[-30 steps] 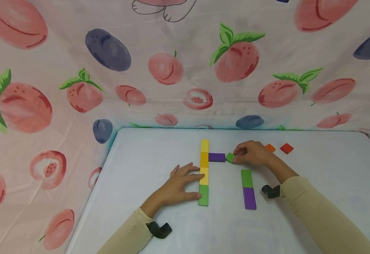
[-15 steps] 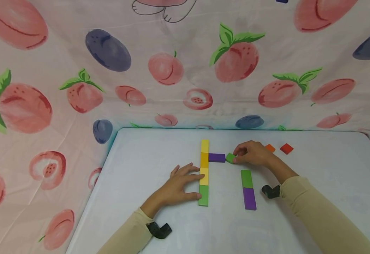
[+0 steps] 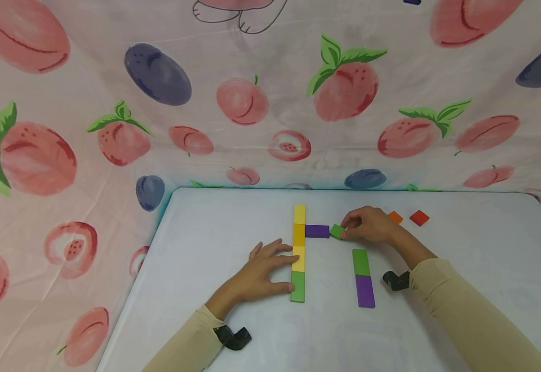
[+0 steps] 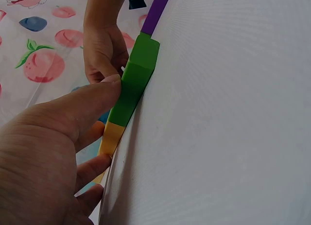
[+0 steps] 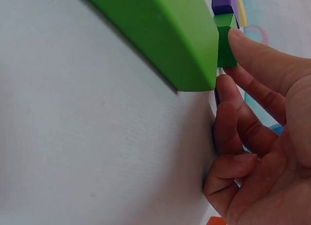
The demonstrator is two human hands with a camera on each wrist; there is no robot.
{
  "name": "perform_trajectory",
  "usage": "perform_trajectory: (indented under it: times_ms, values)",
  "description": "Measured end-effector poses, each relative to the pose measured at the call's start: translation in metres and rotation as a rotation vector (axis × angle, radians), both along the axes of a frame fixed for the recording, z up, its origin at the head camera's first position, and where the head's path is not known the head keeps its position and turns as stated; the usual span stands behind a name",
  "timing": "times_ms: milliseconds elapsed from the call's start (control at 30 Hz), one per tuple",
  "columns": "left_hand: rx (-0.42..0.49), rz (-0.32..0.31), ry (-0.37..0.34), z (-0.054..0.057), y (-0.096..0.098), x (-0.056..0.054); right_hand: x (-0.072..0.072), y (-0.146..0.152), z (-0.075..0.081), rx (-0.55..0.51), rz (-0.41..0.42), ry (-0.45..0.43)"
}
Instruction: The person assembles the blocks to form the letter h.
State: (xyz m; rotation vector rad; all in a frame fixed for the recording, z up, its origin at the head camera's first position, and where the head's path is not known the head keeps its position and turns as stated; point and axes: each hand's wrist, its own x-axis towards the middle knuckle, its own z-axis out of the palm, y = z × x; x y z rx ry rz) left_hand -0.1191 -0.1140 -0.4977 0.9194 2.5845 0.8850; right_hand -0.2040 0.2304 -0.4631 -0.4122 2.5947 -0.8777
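Observation:
In the head view, a column of flat blocks runs away from me: a green block (image 3: 298, 292) nearest, then several yellow blocks (image 3: 300, 214). My left hand (image 3: 257, 273) lies along its left side, fingers extended. Its thumb touches the green block and a fingertip rests on a yellow one. A purple block (image 3: 317, 231) juts right from the column. At its right end is a small, slightly turned green block (image 3: 336, 231). My right hand (image 3: 370, 225) pinches that small green block (image 5: 226, 45) between thumb and fingers; the other fingers curl in.
Another green block (image 3: 361, 262) and a purple block (image 3: 365, 291) lie end to end, nearer me than the right hand. Beyond the right wrist are an orange block (image 3: 395, 217), partly hidden, and a red block (image 3: 419, 217). A fruit-print cloth (image 3: 252, 57) hangs behind the white table (image 3: 205, 227).

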Motion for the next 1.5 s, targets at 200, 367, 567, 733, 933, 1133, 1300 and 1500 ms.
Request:
perform_trajectory:
  times_ms: [200, 367, 567, 733, 933, 1133, 1300, 1500]
  values:
    - [0.011, -0.005, -0.001, 0.0002, 0.0000, 0.0005, 0.0007, 0.0001, 0.0002, 0.002, -0.009, -0.009]
    - [0.006, -0.006, -0.006, 0.0014, 0.0002, 0.0004, 0.0000, 0.0003, -0.0006, 0.004, -0.012, -0.014]
    - [0.002, -0.003, -0.009, 0.0033, 0.0004, 0.0009, -0.0006, 0.0001, -0.0011, 0.001, -0.011, -0.022]
    - [0.002, -0.006, -0.006, 0.0029, 0.0001, 0.0008, -0.0005, 0.0001, -0.0006, 0.003, -0.006, -0.019]
    - [0.001, -0.008, -0.002, 0.0008, 0.0000, 0.0002, -0.0007, 0.0003, -0.0002, 0.005, -0.002, -0.013]
    - [0.000, -0.007, 0.001, -0.0006, -0.0003, -0.0001, -0.0006, 0.0001, -0.0002, 0.007, -0.003, -0.012]
    - [0.005, -0.008, 0.006, 0.0001, -0.0005, 0.0001, 0.0003, 0.0000, 0.0007, 0.000, -0.008, -0.018]
    - [-0.001, -0.007, 0.002, 0.0010, 0.0000, -0.0002, 0.0003, -0.0001, 0.0011, -0.004, -0.007, -0.019]
